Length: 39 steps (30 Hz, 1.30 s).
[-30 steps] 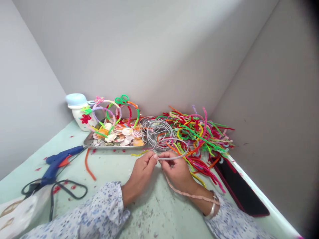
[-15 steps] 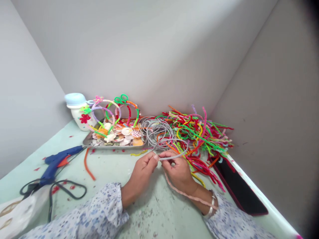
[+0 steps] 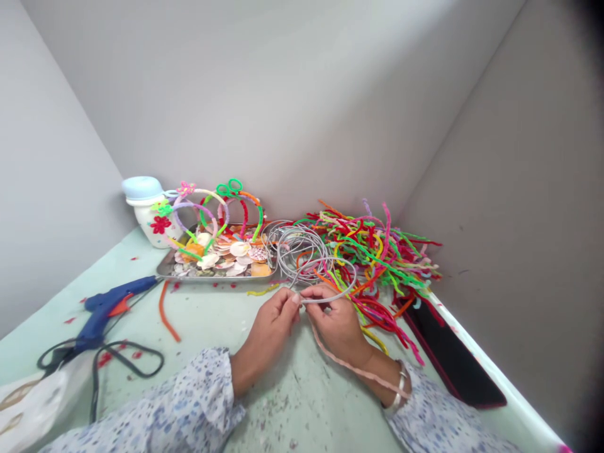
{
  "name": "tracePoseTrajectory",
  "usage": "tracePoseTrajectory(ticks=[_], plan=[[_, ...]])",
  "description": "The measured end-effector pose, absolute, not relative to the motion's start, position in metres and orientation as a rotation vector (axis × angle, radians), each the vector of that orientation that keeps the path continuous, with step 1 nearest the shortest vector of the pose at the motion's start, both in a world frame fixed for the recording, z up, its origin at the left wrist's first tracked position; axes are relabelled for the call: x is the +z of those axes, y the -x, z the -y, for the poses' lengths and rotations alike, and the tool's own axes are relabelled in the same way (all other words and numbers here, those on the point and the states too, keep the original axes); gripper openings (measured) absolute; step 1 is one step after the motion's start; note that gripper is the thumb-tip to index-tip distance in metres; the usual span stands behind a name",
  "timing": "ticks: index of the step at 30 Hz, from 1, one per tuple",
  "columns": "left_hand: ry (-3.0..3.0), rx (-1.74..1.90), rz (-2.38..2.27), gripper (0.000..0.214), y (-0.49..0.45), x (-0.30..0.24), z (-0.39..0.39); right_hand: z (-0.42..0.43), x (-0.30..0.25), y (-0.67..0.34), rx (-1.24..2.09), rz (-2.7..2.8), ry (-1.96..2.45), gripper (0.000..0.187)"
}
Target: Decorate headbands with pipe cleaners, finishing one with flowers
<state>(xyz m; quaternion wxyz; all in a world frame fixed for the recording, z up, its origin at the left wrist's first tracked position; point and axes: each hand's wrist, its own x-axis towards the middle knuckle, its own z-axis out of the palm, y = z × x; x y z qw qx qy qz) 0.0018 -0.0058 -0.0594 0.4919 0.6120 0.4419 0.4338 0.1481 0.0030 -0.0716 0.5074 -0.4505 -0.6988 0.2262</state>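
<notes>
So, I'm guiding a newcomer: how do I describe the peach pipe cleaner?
Over the pale green table, find the right hand, near the colourful pile of pipe cleaners. The peach pipe cleaner runs from it back to the silver bracelet; no other pipe cleaner reaches it.

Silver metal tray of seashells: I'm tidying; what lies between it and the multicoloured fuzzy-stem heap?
In the head view, a loose coil of grey wire lies between tray and heap.

We log bright, diffuse light | back wall [image 3: 283, 107] palest up top | right wall [image 3: 509, 189] dimmer | dark vignetting, right edge | we find detail soft, desk [image 3: 212, 321] stretched near edges
</notes>
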Motion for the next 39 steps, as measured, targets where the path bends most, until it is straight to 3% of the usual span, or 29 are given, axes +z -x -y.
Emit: tracePoseTrajectory(ticks=[12,27,39], plan=[[-1.434,1.038,-1.052,0.033,-0.001,-0.060,0.001,-0.001,-0.069,-0.147,0.411,1.708,1.080,0.017],[-1.328,1.048,-1.055,0.034,-0.002,-0.062,-0.002,-0.002,-0.065,-0.147,0.475,1.703,1.073,0.020],[-0.974,1.063,-0.872,0.023,-0.001,-0.054,-0.009,0.004,-0.064,-0.152,0.970,1.336,0.927,0.020]])
